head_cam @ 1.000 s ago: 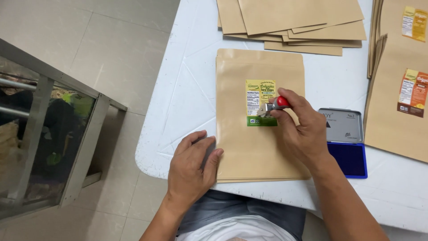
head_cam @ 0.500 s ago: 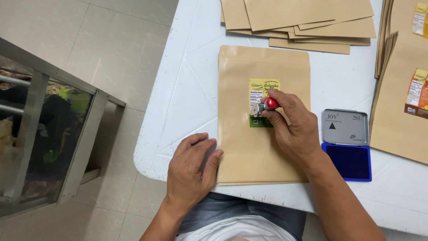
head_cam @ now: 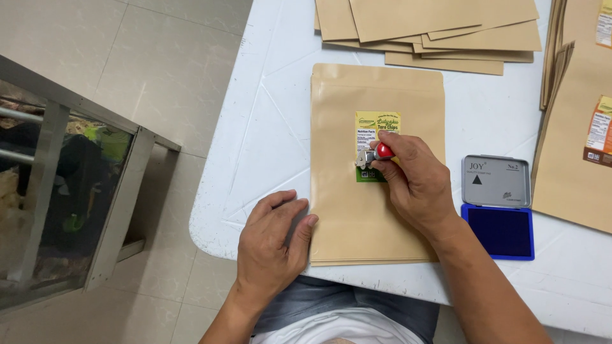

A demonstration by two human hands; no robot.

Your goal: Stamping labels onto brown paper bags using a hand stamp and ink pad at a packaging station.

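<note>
Seen from above, a person is sitting at a white worktop (head_cam: 268,127) with a flat brown paper pouch (head_cam: 376,216) lying in front of them, its long side running away from the body. A small yellow and green label (head_cam: 376,127) is sticking to the middle of the pouch.

The right hand (head_cam: 414,185) is clenching around a small stamp (head_cam: 373,156) with a red knob and a metal body, pressing it down onto the lower part of the label. The fingers are wrapping over the knob, so most of the stamp is hiding under them.

The left hand (head_cam: 274,245) is lying flat and released on the worktop, its fingertips touching the pouch's lower left edge and holding nothing.

Just beside the right wrist, an open ink pad (head_cam: 497,207) is sitting on the worktop, its grey lid folded back and its blue pad facing up.

At the far edge, a loose stack of plain brown pouches (head_cam: 427,28) is fanning out. More labelled pouches (head_cam: 577,134) are lying along the right edge.

To the left of the worktop, a metal-framed rack (head_cam: 83,185) is standing on the tiled floor (head_cam: 146,70).
</note>
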